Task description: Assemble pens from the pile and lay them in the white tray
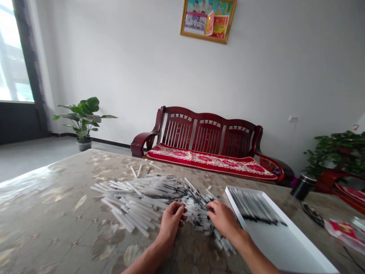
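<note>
A loose heap of translucent white pen barrels point(134, 205) lies on the table, several of them with dark ends. To its right is a pile of small clear and black pieces that look like pen caps point(199, 217). My left hand point(172, 219) is at the right edge of the barrels, thumb and fingers pinched together; what they hold, if anything, is too small to make out. Over the cap pile, my right hand point(224, 217) has its fingers curled down, their tips partly hidden. Beside it, a white tray point(285, 251) holds a row of pens point(253, 205) with black ends.
The table point(65, 213) has a patterned, shiny cover. A black cylinder point(303, 186), a cable point(312, 215) and a red-and-white plastic packet point(345, 232) are at the right. Beyond the table stand a wooden bench point(209, 133) and a potted plant point(84, 121).
</note>
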{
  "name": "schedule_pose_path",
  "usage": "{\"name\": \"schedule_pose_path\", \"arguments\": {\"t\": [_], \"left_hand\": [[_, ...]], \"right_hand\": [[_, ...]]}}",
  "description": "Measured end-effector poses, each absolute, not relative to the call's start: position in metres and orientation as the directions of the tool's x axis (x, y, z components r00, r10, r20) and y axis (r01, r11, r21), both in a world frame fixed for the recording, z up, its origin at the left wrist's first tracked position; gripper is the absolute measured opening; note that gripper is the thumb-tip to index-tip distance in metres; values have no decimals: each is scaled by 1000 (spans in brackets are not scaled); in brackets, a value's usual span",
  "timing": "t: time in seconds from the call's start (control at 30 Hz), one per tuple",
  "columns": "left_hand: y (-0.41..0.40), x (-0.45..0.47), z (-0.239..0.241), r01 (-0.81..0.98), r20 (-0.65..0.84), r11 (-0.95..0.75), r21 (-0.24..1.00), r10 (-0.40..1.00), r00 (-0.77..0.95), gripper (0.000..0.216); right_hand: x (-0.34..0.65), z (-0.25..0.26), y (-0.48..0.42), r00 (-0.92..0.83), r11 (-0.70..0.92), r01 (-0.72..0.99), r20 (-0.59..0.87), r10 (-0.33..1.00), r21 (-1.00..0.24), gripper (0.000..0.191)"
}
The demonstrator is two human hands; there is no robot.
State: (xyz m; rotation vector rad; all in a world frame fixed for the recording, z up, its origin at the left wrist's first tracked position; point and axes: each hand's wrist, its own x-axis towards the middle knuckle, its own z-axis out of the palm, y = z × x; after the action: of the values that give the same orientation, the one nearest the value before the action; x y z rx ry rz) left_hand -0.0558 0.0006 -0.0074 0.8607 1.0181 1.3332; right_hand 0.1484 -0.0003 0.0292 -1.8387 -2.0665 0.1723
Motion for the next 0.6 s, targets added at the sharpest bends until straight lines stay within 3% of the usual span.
{"name": "schedule_pose_path", "arguments": {"t": [0.23, 0.43, 0.6], "left_hand": [[1, -52, -8, -401, -131, 89, 912, 988, -80, 33], [1, -55, -12, -522, -185, 25, 853, 949, -256, 31], [2, -57, -15, -510, -204, 1, 860, 918, -341, 30]], "right_hand": [[117, 28, 18, -75, 149, 919, 211, 975, -364, 23], [62, 28, 36, -125, 192, 936, 231, 965, -296, 24], [33, 28, 57, -129, 192, 952, 259, 957, -236, 25]]}}
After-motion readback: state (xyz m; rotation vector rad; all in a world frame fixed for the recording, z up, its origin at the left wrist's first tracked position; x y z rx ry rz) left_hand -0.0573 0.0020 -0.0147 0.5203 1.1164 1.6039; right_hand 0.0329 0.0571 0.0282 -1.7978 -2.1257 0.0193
